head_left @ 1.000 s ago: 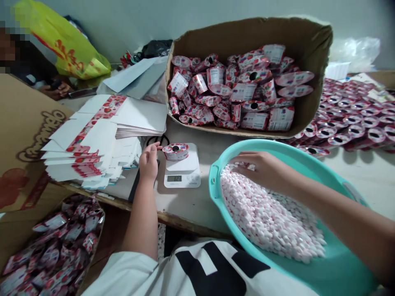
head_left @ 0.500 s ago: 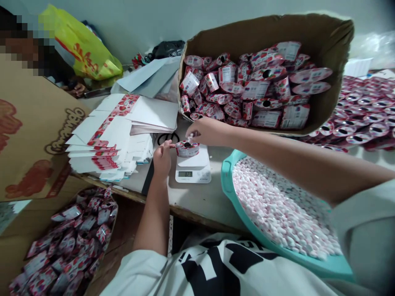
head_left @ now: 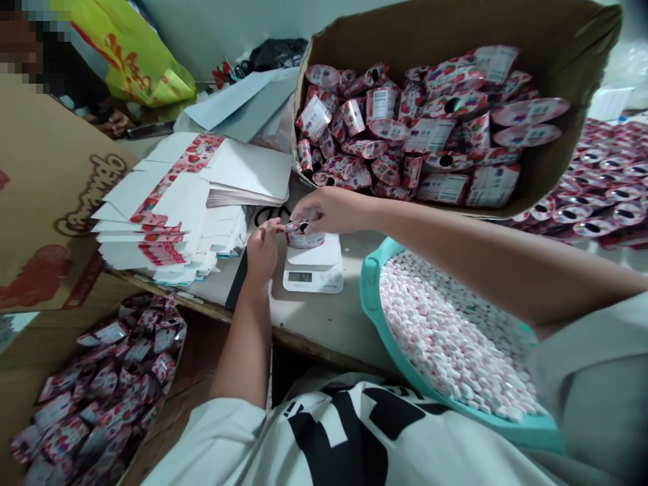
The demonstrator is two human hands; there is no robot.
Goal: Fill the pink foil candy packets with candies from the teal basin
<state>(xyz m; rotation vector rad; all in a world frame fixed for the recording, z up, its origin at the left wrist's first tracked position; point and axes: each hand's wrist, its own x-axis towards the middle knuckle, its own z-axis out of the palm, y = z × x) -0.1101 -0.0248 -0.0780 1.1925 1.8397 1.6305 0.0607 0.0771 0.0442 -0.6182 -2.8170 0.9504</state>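
A small oval box [head_left: 305,239] with a strawberry print and a dark hole in its top stands on a white digital scale [head_left: 312,280]. The scale's display shows digits that look like 823. At the box's left end, my left hand [head_left: 263,250] is closed, with its fingertips pinching the edge. From the right, my right hand [head_left: 324,208] reaches over the box top with curled fingers beside the hole. Whatever those fingers hold is hidden. Right of the scale, a turquoise basin [head_left: 372,283] holds a heap of small white-and-pink candies [head_left: 450,344].
Behind stands a cardboard carton [head_left: 455,27] of printed boxes. Flat printed cartons [head_left: 162,196] are stacked at left, near black scissors [head_left: 266,214]. More boxes [head_left: 101,398] fill a lower carton; rows of them [head_left: 607,182] stand far right. Another person's hand [head_left: 115,123] shows at upper left.
My right hand has moved down and left onto the box top; the white pieces seen in its fingers are now out of sight. My left hand stays at the box. The view has shifted slightly.
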